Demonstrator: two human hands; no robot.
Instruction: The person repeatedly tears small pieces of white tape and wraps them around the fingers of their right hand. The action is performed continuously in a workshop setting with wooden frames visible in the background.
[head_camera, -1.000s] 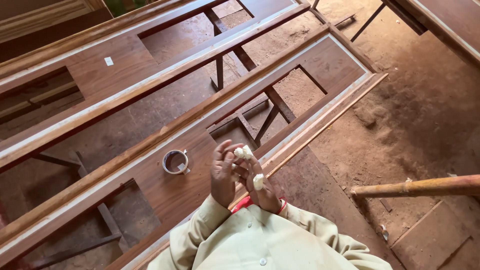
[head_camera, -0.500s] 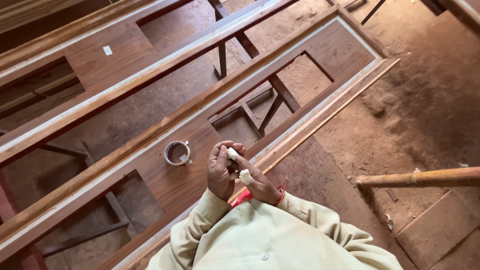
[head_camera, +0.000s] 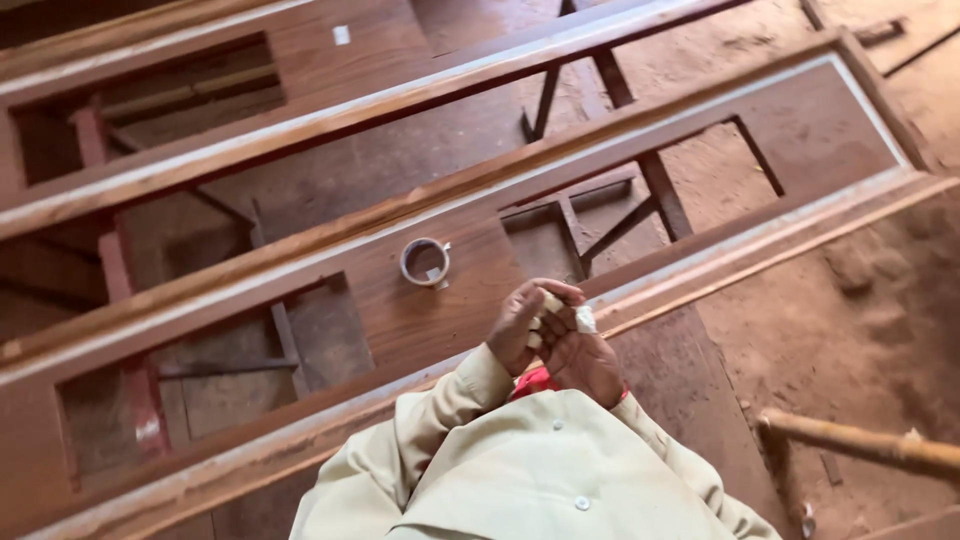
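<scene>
Hands: joined before my chest.
My left hand (head_camera: 520, 328) and right hand (head_camera: 582, 355) press together, fingers curled, both sleeved forearms bent inward.

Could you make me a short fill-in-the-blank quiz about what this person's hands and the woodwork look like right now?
1. The left hand and right hand are pressed ____ in front of the chest.
2. The roll of tape lies on the wooden door frame, to the ____ of the hands.
3. The small piece sticking out between the hands is ____ in colour.

Missing words: together; left; white
</scene>
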